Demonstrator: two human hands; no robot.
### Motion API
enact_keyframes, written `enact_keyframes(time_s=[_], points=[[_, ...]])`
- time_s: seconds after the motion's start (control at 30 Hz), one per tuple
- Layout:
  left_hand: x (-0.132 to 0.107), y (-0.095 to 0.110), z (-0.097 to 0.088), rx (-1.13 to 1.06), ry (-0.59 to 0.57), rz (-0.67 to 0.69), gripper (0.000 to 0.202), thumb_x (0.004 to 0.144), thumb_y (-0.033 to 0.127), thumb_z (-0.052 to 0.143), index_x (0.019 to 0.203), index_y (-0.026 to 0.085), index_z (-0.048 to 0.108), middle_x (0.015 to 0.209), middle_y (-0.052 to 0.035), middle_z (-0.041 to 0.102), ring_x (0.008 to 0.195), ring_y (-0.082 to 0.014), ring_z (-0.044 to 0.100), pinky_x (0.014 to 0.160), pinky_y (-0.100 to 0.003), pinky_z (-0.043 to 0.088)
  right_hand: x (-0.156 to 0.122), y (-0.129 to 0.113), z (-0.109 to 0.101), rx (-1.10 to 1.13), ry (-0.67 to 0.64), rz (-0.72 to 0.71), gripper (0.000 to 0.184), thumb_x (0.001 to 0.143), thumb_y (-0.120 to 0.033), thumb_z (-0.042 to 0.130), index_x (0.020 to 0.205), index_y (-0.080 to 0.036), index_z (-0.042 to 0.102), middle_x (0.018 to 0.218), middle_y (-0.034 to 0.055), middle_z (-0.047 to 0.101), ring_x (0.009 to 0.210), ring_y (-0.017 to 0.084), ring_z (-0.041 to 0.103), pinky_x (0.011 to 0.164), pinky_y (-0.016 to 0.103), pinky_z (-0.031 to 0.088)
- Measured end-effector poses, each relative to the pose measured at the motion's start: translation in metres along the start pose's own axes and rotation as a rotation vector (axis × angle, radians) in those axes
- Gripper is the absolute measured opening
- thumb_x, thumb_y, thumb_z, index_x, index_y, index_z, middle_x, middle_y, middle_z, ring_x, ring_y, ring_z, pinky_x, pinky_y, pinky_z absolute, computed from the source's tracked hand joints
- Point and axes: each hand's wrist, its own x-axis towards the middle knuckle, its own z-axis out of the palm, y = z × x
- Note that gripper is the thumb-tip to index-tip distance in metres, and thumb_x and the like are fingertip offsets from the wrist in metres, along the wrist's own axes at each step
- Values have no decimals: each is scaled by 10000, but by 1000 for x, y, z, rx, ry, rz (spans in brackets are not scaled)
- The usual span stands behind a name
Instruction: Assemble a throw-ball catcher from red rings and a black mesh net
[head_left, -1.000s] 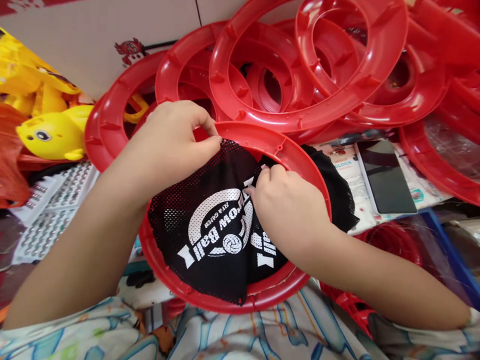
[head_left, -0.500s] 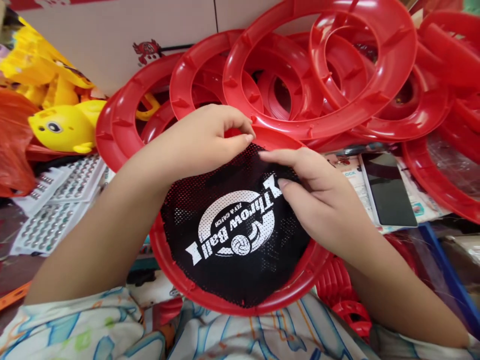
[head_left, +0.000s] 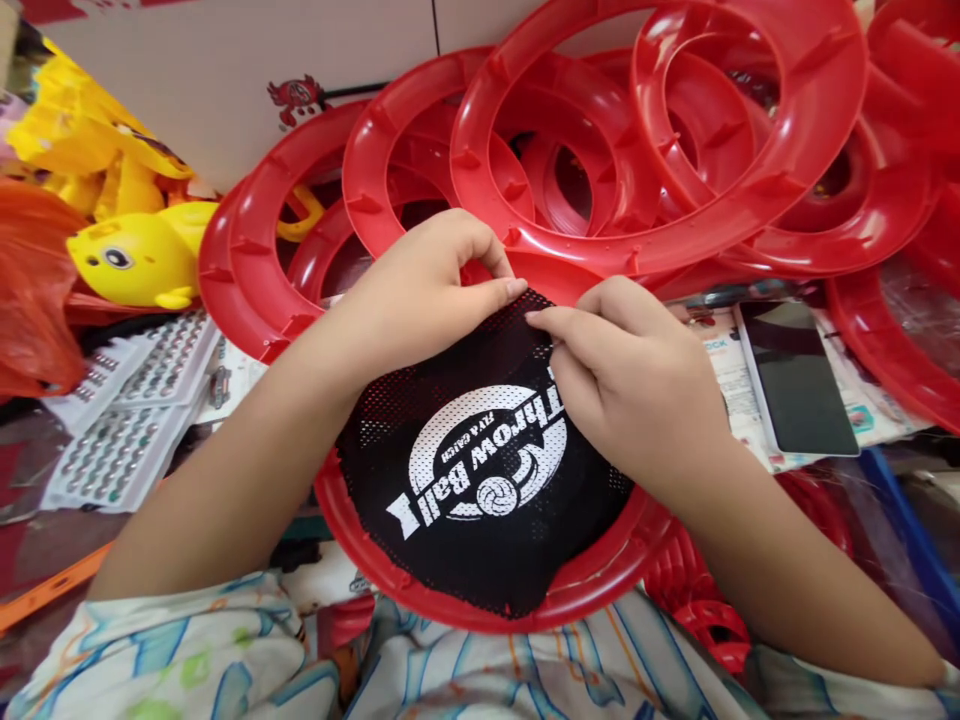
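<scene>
Left hand (head_left: 442, 300): thumb and forefinger nearly closed, the edge of the black mesh (head_left: 450, 440) pinched between their tips. Right hand (head_left: 630, 370): fingers bent, forefinger tip set on the mesh just beside the left fingertips, thumb tucked below it; whether cloth was gripped there could not be told.

The mesh was spread over the middle of a red ring (head_left: 600, 590), with the ring's lower rim left uncovered around it. A white print was borne by the cloth ("Throw Ball" and "Fly & Catch" were read, slanted, with a ball drawn below), and its right end was partly hidden by the right hand. The ring was seen in front of patterned clothing (head_left: 465, 660); contact with the lap could not be made out.

Beyond the hands, more red rings (head_left: 630, 252) were heaped, overlapping and tilted, before a pale panel (head_left: 187, 80) marked with a red emblem. To the right, a phone (head_left: 795, 375) was noted lying on a printed sheet (head_left: 881, 375). To the left, white trays (head_left: 135, 410) were filled with small round shiny pieces; behind them a yellow toy (head_left: 142, 255) was found near an orange-red plastic bag (head_left: 30, 290).
</scene>
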Motion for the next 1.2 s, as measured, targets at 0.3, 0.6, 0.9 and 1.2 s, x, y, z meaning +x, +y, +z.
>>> enact_keyframes(time_s=[0.3,0.6,0.9,1.2], points=[[-4,0,7,122,58,-12,145,870,302,563,770,197,555,1019,-74,650,1012,-248,580,942,-462,431,1,-1,4,-210,19,46,387,995,-260,356,985,-183,735,772,82,581,716,198,484,742,398,379],[-2,-1,15,197,106,-43,180,878,284,530,721,204,498,952,-69,653,988,-250,589,928,-451,421,2,2,9,-185,-13,95,352,982,-247,387,1061,-201,727,825,89,580,858,245,525,787,413,392],[-3,-3,19,206,150,-36,166,857,262,554,713,188,518,927,-60,654,969,-240,603,902,-434,435,0,6,7,-192,-10,4,346,969,-226,416,1085,-204,741,802,95,604,832,268,549,716,397,384],[-5,-7,18,171,159,-4,117,846,244,583,745,191,557,941,-54,659,957,-240,611,904,-446,439,-2,6,-5,250,160,355,276,857,-212,657,1128,-203,712,855,19,711,791,175,642,760,335,477]])
